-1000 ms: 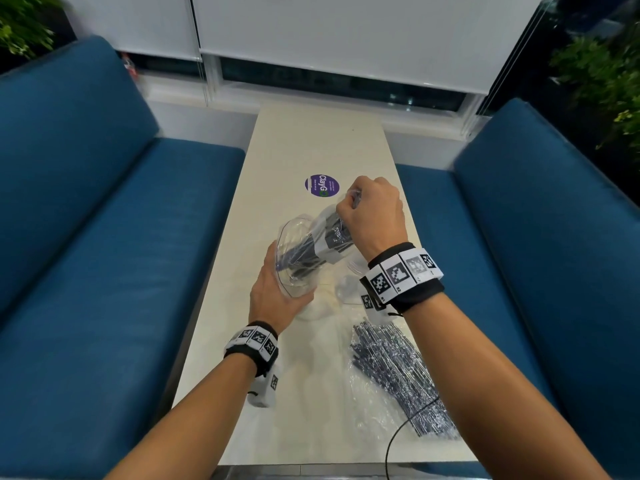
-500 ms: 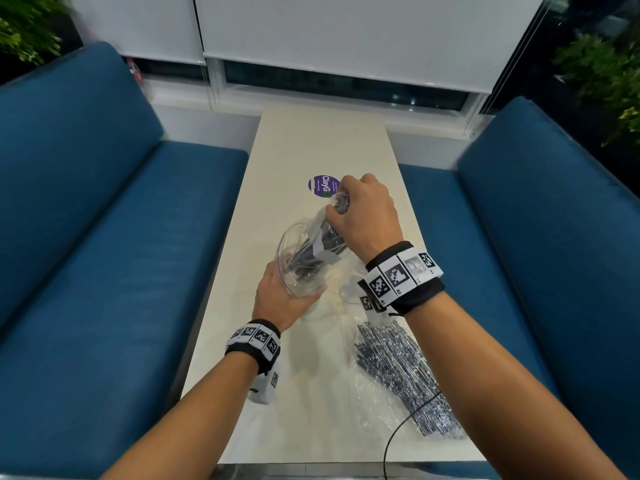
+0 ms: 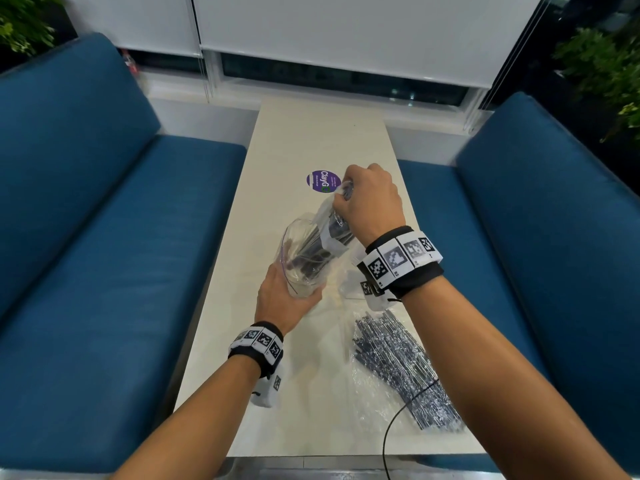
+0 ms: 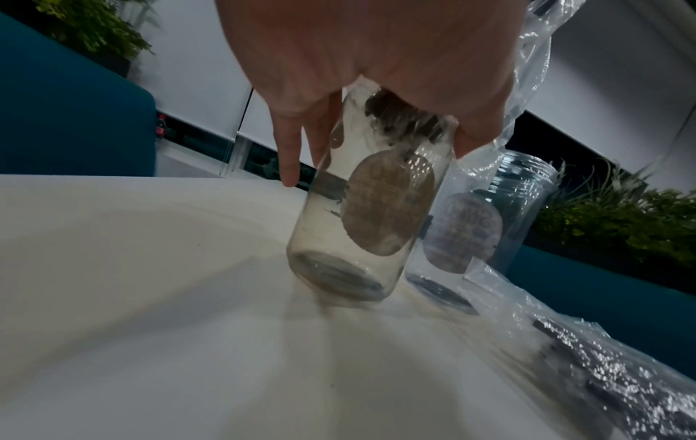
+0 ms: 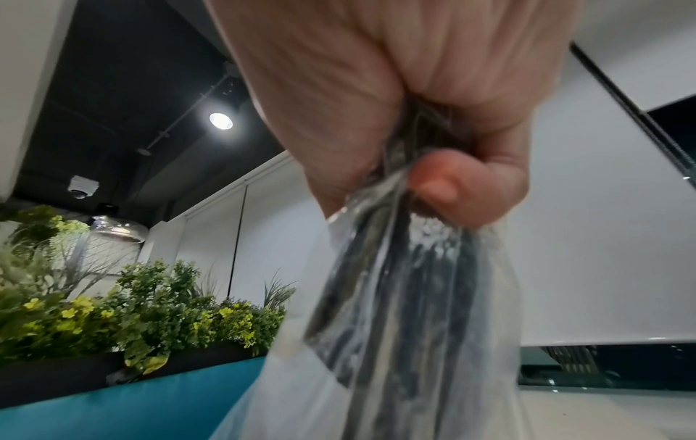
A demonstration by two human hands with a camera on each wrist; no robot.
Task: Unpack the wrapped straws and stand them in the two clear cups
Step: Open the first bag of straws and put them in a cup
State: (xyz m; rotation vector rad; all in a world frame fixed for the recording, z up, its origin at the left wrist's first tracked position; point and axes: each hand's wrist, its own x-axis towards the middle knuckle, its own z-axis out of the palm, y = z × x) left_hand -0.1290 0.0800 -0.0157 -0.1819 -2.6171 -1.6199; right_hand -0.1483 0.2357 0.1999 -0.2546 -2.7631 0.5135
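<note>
On the cream table (image 3: pixel 311 140) my left hand (image 3: pixel 291 299) grips a clear cup (image 3: pixel 299 261) near its rim, and the cup tilts to the left. In the left wrist view the cup (image 4: pixel 373 208) leans with its base low over the table. My right hand (image 3: pixel 349 195) grips the top of a bundle of dark straws (image 3: pixel 337 230) still in its clear plastic wrap. The bundle's lower ends reach into the cup's mouth. The right wrist view shows the fist (image 5: pixel 433 178) closed round the straw bundle (image 5: pixel 406 297). A second clear cup (image 4: pixel 489 223) stands just right of the first.
A flat clear bag of several wrapped straws (image 3: pixel 398 362) lies on the table at the near right, and a black cable (image 3: pixel 398 420) crosses it. A purple round sticker (image 3: pixel 323 181) is farther up the table. Blue sofas (image 3: pixel 104 237) (image 3: pixel 536 237) flank both long sides.
My right hand has shifted slightly up and away with the straw bundle. The left hand keeps hold of the tilted cup in about the same spot.
</note>
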